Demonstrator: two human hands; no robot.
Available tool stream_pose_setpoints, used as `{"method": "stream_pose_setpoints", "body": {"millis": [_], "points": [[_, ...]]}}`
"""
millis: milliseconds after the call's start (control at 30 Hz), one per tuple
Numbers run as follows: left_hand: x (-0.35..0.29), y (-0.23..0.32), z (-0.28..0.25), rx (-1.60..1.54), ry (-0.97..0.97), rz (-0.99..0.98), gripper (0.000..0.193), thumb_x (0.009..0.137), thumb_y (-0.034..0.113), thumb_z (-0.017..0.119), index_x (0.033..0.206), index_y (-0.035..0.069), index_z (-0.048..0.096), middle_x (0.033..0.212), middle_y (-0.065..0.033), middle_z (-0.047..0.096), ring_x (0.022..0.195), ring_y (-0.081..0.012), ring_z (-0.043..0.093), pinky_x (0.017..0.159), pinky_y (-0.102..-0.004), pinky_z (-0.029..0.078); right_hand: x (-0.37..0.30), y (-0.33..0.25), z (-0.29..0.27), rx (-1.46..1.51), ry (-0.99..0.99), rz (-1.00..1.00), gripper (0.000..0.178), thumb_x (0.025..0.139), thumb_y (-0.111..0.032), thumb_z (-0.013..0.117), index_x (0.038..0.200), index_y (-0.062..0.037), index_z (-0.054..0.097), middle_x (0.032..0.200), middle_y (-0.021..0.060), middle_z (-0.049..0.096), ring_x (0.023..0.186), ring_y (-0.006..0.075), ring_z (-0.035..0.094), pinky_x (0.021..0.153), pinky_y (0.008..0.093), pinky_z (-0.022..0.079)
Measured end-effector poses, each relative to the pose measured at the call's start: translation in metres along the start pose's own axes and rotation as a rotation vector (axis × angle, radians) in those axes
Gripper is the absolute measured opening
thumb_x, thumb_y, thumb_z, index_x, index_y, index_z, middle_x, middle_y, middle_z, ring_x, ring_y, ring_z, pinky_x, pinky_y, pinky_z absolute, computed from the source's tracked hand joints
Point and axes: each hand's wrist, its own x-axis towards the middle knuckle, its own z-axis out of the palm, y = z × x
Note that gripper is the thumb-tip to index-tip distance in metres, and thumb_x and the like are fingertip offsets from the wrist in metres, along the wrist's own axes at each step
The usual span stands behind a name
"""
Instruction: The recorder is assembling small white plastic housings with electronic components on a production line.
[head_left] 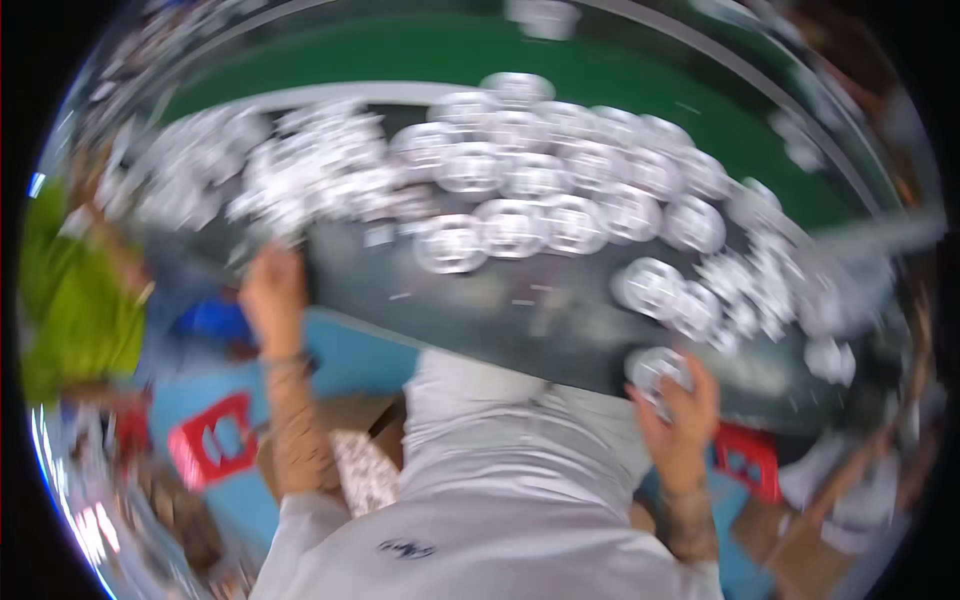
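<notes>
White shirt (500,470) nearest; right hand (680,415) around a blurred round white piece (655,368), left hand (272,290) grip unclear.

Long dark grey worktable (500,310), blurred, spanning the view; green floor surface (520,55) beyond its far edge. Light blue floor (360,360) on the near side, with red plastic stools (212,440) left and right. Lighting bright, even.

Workshop or factory floor, long grey worktable (500,310) crowded with identical round silvery pieces (530,190), red stools (212,440)
</notes>
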Motion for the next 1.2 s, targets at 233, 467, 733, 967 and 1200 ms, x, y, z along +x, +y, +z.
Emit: {"method": "stream_pose_setpoints", "body": {"millis": [233, 467, 733, 967, 1200], "points": [[0.034, -0.053, 0.023, -0.215, -0.011, 0.241, 0.035, 0.092, 0.015, 0.065, 0.124, 0.003, 0.058, 0.089, -0.0064, 0.063, 0.072, -0.0116, 0.054, 0.067, -0.0275, 0.047, -0.007, 0.014, 0.026, 0.024, 0.192, -0.071, 0.044, 0.065, -0.011, 0.086, 0.101, -0.0048, 0.061, 0.122, 0.0239, 0.055, 0.100, 0.0382, 0.060, 0.080, 0.0416, 0.053], [0.043, -0.043, 0.019, -0.833, -0.099, -0.054, 0.048, 0.091, 0.009, 0.062, 0.136, 0.003, 0.045, 0.126, -0.0122, 0.053, 0.100, -0.0176, 0.058, 0.088, -0.0295, 0.047, -0.021, 0.019, 0.023, 0.083, 0.367, -0.112, 0.039, 0.069, -0.012, 0.083, 0.101, -0.0060, 0.064, 0.122, 0.0228, 0.054, 0.099, 0.0355, 0.062, 0.081, 0.0388, 0.055], [0.066, -0.038, 0.037, -1.269, -0.190, -0.167, 0.047, 0.095, 0.006, 0.054, 0.136, -0.011, 0.036, 0.133, -0.0242, 0.045, 0.119, -0.0303, 0.053, 0.107, -0.0330, 0.042, -0.032, 0.020, 0.008, 0.047, 0.339, -0.084, 0.042, 0.067, -0.013, 0.083, 0.105, -0.0087, 0.065, 0.119, 0.0204, 0.057, 0.098, 0.0333, 0.062, 0.079, 0.0388, 0.054], [0.108, -0.077, 0.051, -0.911, -0.104, -0.054, 0.049, 0.097, 0.025, 0.058, 0.130, -0.009, 0.046, 0.126, -0.0169, 0.055, 0.109, -0.0220, 0.058, 0.091, -0.0310, 0.049, -0.042, 0.019, 0.001, 0.102, 0.423, -0.174, 0.043, 0.066, -0.012, 0.082, 0.105, -0.0087, 0.064, 0.117, 0.0192, 0.058, 0.100, 0.0344, 0.061, 0.081, 0.0413, 0.053], [0.127, -0.088, 0.029, -0.253, -0.049, 0.361, 0.038, 0.098, 0.017, 0.055, 0.132, -0.001, 0.052, 0.132, -0.0155, 0.053, 0.107, -0.0201, 0.061, 0.090, -0.0287, 0.048, -0.057, 0.029, 0.003, 0.121, 0.419, -0.114, 0.040, 0.069, -0.013, 0.082, 0.104, -0.0076, 0.063, 0.119, 0.0194, 0.058, 0.100, 0.0339, 0.063, 0.080, 0.0391, 0.055]]}}
